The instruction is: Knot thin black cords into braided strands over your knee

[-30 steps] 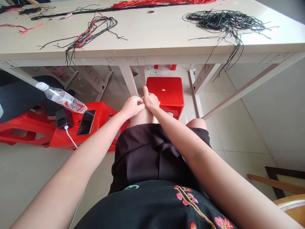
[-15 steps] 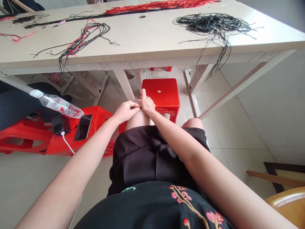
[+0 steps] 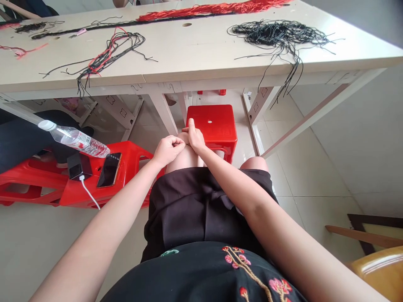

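Note:
My left hand (image 3: 170,149) is over my left knee with thumb and fingers pinched together. A thin dark cord (image 3: 188,144), just a short piece of it showing, runs from those fingertips toward my right hand (image 3: 195,137). That right hand rests edge-on against the same knee, its thumb raised and the fingers stretched out and partly hidden behind it. Whether the cord passes under the right palm cannot be seen. Beyond both hands stands a red plastic stool (image 3: 217,115).
The pale table (image 3: 195,54) ahead carries a black cord tangle (image 3: 267,33), a black-and-red cord bundle (image 3: 110,52) and long red strands (image 3: 214,9). On red stools at left are a water bottle (image 3: 75,138), a phone (image 3: 109,170) and a black device (image 3: 78,166) with a white cable.
The left hand has shifted slightly right and its fingers are pinched more tightly. A bit of dark cord now shows between the hands. The right thumb has tilted slightly.

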Motion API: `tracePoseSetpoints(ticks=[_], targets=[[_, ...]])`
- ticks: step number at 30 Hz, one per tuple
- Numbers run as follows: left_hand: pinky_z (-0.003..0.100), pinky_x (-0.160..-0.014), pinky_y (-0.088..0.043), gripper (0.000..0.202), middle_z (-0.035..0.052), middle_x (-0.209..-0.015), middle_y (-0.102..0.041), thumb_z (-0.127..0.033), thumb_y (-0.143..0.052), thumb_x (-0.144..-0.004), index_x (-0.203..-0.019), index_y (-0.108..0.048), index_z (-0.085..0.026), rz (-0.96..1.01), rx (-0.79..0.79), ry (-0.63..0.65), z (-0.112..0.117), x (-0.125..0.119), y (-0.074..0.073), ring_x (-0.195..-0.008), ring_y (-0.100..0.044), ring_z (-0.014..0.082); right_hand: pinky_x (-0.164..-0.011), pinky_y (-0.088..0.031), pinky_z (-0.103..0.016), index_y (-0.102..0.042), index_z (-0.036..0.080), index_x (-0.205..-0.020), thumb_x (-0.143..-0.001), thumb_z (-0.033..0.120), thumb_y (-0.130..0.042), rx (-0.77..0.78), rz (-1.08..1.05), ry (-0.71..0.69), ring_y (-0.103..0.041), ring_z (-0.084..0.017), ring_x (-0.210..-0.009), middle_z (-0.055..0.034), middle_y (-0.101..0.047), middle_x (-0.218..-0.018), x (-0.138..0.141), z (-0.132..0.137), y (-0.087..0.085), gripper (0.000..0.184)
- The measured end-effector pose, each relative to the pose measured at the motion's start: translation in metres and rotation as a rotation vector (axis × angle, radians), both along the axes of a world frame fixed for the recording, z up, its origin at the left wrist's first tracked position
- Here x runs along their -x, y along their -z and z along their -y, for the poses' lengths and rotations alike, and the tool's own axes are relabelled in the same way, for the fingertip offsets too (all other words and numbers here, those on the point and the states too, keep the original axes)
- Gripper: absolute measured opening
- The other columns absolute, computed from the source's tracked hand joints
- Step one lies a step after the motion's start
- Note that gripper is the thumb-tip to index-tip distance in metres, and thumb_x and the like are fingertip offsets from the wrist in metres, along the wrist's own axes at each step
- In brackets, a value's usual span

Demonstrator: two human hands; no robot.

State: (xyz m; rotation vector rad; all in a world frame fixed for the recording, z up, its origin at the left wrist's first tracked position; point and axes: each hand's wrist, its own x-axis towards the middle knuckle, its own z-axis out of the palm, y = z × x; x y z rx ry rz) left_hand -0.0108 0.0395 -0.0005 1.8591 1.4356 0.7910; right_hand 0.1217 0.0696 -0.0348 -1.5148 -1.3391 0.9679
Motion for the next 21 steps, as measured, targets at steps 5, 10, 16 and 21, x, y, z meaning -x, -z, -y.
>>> tracePoseSetpoints(ticks=[5,10,16,21], targets=[[0.023,-0.06,-0.038,0.021,-0.0019,-0.065,-0.056,-0.035,-0.065,-0.066,-0.073,-0.062,-0.015,0.308,0.174,-0.152,0.02,-0.001,-0.008,-0.057,-0.044,0.0083,-0.095,-0.044,-0.034,-0.064,0.022,-0.096,-0.084,0.045,-0.05,-0.281,-0.031,0.077,-0.06,-0.02,-0.104,-0.0043,-0.069,-0.104,-0.015,0.06,0.002,0.029],[0.023,-0.056,-0.037,0.018,-0.0017,-0.064,-0.056,-0.033,-0.066,-0.064,-0.071,-0.063,-0.016,0.355,0.211,-0.15,0.04,-0.009,-0.022,-0.054,-0.042,0.0077,-0.095,-0.045,-0.038,-0.062,0.023,-0.101,-0.076,0.04,-0.064,-0.358,-0.051,0.025,-0.061,-0.021,-0.104,-0.0056,-0.068,-0.107,-0.017,0.108,0.004,0.03],[0.024,-0.061,-0.041,0.018,-0.0012,-0.063,-0.056,-0.033,-0.066,-0.067,-0.068,-0.063,-0.016,0.299,0.167,-0.073,0.052,-0.01,-0.028,-0.06,-0.046,0.0097,-0.082,-0.051,-0.033,-0.063,0.023,-0.086,-0.083,0.041,-0.056,-0.31,-0.28,-0.053,-0.065,-0.018,-0.086,-0.0033,-0.069,-0.09,-0.022,0.111,-0.013,0.019],[0.024,-0.067,-0.043,0.017,-0.0002,-0.068,-0.06,-0.033,-0.066,-0.071,-0.07,-0.063,-0.016,0.331,0.193,-0.023,0.06,-0.01,-0.03,-0.065,-0.052,0.011,-0.073,-0.052,-0.03,-0.058,0.021,-0.078,-0.083,0.041,-0.055,-0.237,-0.411,-0.097,-0.063,-0.014,-0.074,-0.0007,-0.064,-0.076,-0.024,0.113,-0.025,0.02]])
